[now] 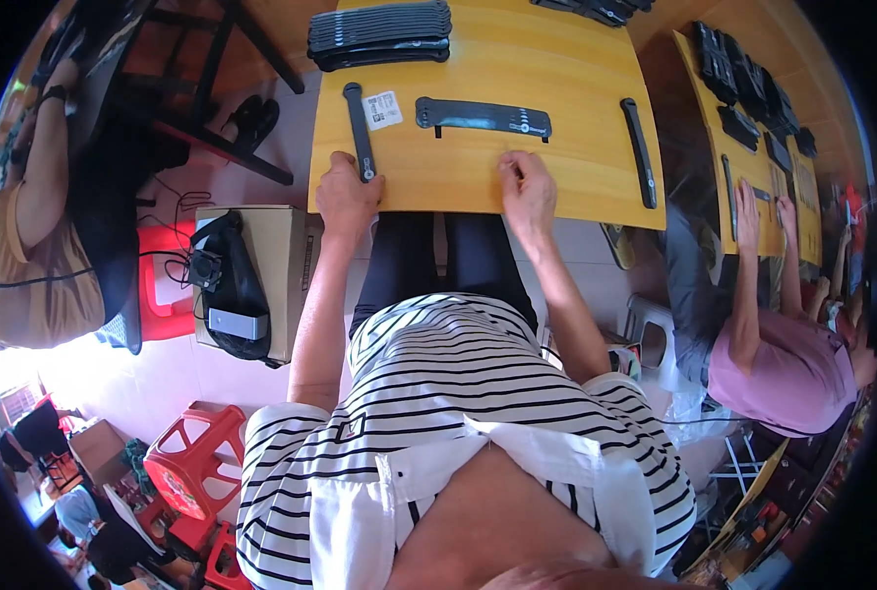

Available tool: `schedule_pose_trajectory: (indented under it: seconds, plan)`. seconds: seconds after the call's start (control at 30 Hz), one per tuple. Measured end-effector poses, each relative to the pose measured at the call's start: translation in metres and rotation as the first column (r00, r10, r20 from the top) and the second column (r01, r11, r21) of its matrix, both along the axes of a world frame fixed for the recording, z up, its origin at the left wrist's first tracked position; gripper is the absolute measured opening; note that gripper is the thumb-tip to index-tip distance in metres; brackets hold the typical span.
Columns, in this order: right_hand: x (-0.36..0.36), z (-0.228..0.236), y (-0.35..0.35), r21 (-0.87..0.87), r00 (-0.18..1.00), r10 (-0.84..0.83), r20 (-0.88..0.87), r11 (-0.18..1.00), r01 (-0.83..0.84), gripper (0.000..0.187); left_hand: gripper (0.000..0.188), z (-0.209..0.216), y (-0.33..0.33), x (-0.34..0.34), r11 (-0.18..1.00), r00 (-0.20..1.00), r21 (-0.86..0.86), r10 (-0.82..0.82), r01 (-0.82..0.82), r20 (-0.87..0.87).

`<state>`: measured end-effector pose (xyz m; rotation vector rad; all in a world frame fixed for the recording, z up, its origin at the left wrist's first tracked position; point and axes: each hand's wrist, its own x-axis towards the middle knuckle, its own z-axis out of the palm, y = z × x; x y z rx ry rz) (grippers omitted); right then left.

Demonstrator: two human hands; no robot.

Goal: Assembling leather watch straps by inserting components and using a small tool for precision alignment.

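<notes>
On the yellow wooden table [576, 182] my left hand [348, 197] has its fingers closed at the near end of a narrow black strap [359, 128]. The strap lies almost straight away from me, and a small white printed label [383, 109] is beside it. My right hand [529, 192] is at the near table edge, thumb and fingertips drawn together in a pinch; whether anything tiny is between them is hidden. Just beyond it a wider stack of black straps [483, 117] lies crosswise, with small dark tabs sticking out below. Another single strap [639, 152] lies at the table's right side.
A thick pile of black straps [379, 34] occupies the far left corner, with more straps [596, 10] at the far edge. A cardboard box [273, 285] and red stools [194, 457] stand to the left. A co-worker's hands [746, 211] rest at another table on the right.
</notes>
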<state>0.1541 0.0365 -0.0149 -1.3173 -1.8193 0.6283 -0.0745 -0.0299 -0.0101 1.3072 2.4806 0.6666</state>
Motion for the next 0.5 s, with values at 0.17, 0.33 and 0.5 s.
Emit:
schedule_pose_trajectory:
  seconds: [0.17,0.33,0.5]
  plan:
    - [-0.018,-0.001,-0.038,-0.104,0.978,0.159,-0.138,0.979,-0.174,0.009,0.013,0.000,-0.013,-0.012,0.991,0.547,0.054,0.023,-0.124,0.837]
    - [-0.051,0.013,-0.065,-0.335,0.864,0.297,-0.407,0.831,-0.443,0.019,0.015,0.011,-0.029,0.027,0.945,0.370,0.232,-0.135,-0.231,0.919]
    - [-0.057,0.015,-0.068,-0.406,0.767,0.179,-0.617,0.762,-0.504,0.024,0.021,0.008,-0.034,0.051,0.911,0.194,0.274,-0.221,-0.308,0.956]
